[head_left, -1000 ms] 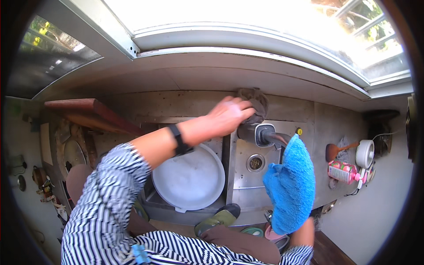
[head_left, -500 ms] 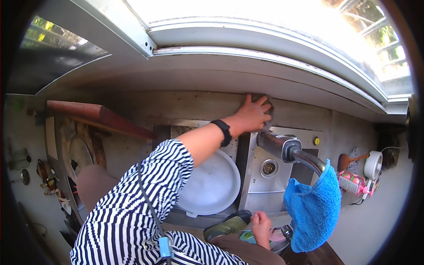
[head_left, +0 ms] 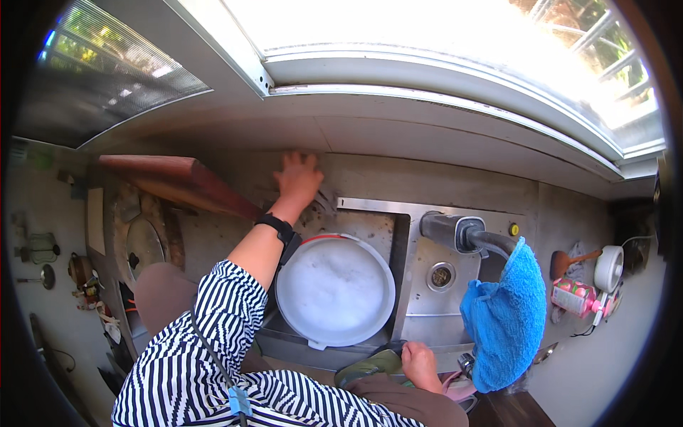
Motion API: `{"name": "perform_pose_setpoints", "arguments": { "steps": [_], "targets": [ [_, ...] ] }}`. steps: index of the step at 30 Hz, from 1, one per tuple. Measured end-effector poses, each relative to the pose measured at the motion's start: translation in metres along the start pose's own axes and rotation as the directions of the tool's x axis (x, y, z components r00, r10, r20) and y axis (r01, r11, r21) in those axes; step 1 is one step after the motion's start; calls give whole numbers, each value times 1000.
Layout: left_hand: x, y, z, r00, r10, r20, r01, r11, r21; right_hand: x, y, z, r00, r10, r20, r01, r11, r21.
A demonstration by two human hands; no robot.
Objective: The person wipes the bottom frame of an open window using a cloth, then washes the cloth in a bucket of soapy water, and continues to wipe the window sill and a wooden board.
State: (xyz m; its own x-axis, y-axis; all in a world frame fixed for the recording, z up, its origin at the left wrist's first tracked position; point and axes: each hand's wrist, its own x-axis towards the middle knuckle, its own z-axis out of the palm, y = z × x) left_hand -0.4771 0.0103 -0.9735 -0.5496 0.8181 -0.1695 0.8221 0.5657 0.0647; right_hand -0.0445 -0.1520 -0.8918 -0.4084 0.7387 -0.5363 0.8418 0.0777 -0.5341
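Observation:
My left hand [head_left: 297,179] presses down on the ledge [head_left: 370,174] behind the sink, close to the wall, its fingers blurred. A dark grey scouring pad showed beneath it a moment ago; the hand now hides it. Dark wet streaks lie beside the wrist. Below that forearm, a round white basin [head_left: 380,324] of foamy water sits in the left sink bowl. My right hand [head_left: 421,365] is loosely curled at the sink's front edge, with nothing visible in it. A blue towel [head_left: 505,320] hangs beside it from the tap [head_left: 452,233].
A thick reddish-brown board [head_left: 178,181] leans behind the stove area at left, near a round lid [head_left: 146,245]. The right sink bowl has a drain strainer [head_left: 441,276]. A pink bottle [head_left: 573,297] and a white round container [head_left: 606,267] stand at right. A window frame [head_left: 441,75] overhangs the ledge.
My left hand has slid left along the ledge, from behind the tap to behind the basin, uncovering more of the basin. My right hand stays curled near the sink front.

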Motion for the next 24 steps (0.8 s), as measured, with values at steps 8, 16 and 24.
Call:
{"name": "perform_pose_setpoints", "arguments": {
  "steps": [8, 16, 24],
  "targets": [
    [24, -12, -11, 822, -562, 90, 569, 816, -106, 10, -13, -14, 994, -79, 76, 63, 979, 192],
    [-39, 38, -92, 887, 303, 348, -360, 926, 112, 44, -99, -94, 912, -349, 218, 362, 932, -23],
    [-93, -40, -269, 355, 803, 479, -761, 546, -351, 60, -219, -47, 771, -589, 242, 626, 771, -118]
  ]
}}
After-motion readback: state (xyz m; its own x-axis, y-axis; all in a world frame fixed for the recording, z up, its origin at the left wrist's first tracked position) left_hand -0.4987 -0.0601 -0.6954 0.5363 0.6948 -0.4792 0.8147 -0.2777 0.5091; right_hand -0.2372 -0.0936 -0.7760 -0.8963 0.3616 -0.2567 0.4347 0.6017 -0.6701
